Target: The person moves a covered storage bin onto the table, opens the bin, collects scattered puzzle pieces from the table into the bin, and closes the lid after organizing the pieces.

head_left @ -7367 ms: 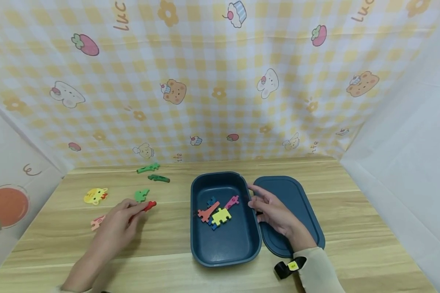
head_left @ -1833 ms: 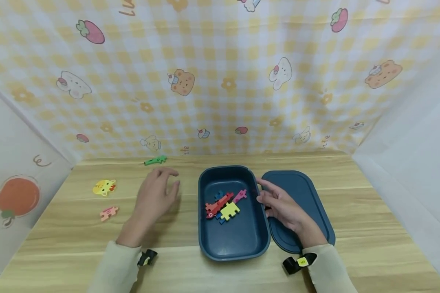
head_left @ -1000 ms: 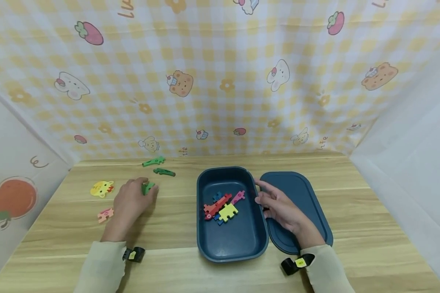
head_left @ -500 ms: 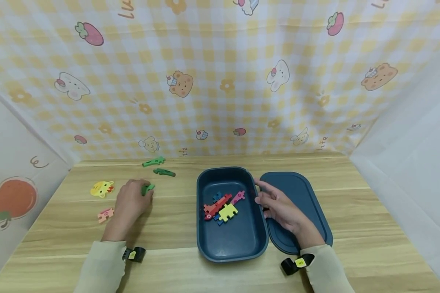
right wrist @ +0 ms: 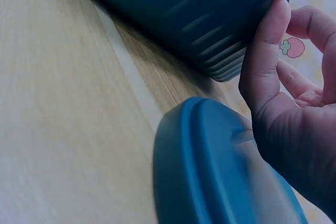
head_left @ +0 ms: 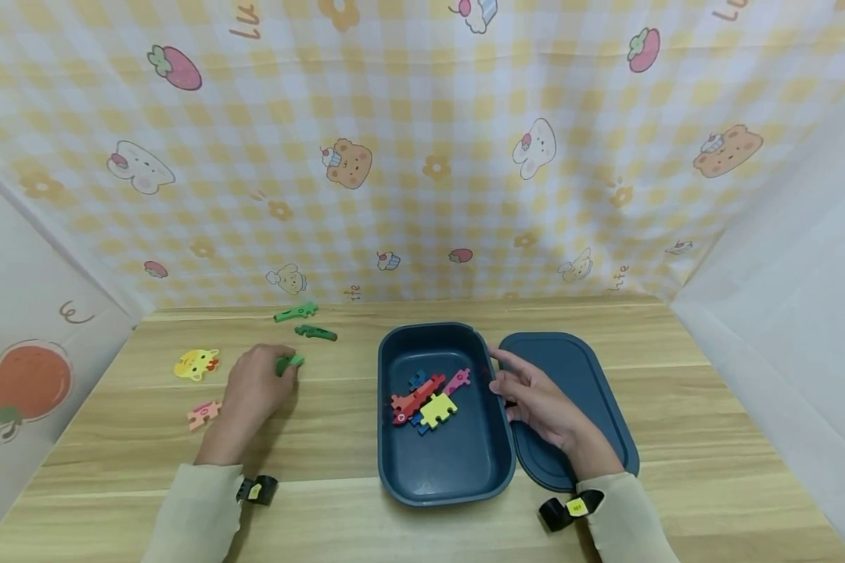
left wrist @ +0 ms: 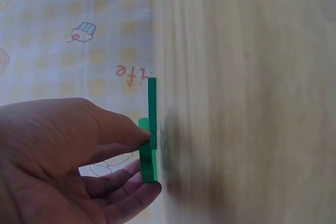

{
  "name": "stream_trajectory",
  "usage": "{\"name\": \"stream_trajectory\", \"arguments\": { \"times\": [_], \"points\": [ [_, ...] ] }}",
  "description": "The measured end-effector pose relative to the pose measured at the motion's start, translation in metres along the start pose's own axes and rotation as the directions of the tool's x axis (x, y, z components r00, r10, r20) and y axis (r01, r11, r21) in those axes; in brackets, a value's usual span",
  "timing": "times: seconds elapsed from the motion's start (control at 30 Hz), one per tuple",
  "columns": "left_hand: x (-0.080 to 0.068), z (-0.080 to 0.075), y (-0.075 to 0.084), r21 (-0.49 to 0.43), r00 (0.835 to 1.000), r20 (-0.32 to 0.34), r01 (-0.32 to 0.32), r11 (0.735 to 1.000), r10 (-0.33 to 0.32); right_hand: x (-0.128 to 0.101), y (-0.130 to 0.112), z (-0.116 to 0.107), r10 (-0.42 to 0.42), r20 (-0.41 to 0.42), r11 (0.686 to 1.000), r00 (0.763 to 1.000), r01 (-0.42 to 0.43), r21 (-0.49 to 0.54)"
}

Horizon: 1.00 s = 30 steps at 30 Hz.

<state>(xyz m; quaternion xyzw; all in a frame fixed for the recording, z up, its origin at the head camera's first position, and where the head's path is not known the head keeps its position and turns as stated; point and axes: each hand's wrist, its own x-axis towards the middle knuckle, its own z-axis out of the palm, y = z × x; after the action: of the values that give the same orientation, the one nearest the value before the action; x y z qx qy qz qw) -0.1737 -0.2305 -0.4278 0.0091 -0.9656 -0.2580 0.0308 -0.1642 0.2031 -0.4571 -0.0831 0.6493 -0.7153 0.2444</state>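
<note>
1. The left hand [head_left: 253, 385] is pinching a green puzzle piece [head_left: 288, 363] between thumb and fingertips, edge-on against the wooden table [head_left: 324, 438] – a grip suited to lifting so flat a piece.
2. The right hand [head_left: 535, 399] is lying relaxed over the lid [head_left: 577, 375], thumb touching the outer wall of the dark blue box [head_left: 444, 469] – apparently steadying it.
3. The box is sitting open beside its lid, holding red, pink, yellow and blue pieces [head_left: 426, 395].
4. Two green pieces [head_left: 306, 322], a yellow animal piece [head_left: 195, 363] and a pink piece [head_left: 204, 413] are lying loose near the left hand.

Matt dark-blue plastic box [head_left: 442, 477], matching lid [head_left: 570, 367] (smooth), pale wood-grain table [head_left: 324, 438]
</note>
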Motion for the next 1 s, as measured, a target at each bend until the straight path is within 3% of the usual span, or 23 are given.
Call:
{"name": "stream_trajectory", "arguments": {
  "times": [0.67, 1.0],
  "points": [
    [-0.002, -0.011, 0.014, -0.032, 1.0, 0.012, -0.022, 0.999, 0.023, -0.001, 0.0, 0.001, 0.005, 0.001, 1.0, 1.0, -0.005, 0.016],
    [-0.008, -0.019, 0.03, -0.027, 0.995, -0.009, -0.098, 0.995, 0.097, -0.001, -0.001, 0.001, -0.001, 0.009, 1.0, 1.0, 0.001, 0.029]
  ]
}}
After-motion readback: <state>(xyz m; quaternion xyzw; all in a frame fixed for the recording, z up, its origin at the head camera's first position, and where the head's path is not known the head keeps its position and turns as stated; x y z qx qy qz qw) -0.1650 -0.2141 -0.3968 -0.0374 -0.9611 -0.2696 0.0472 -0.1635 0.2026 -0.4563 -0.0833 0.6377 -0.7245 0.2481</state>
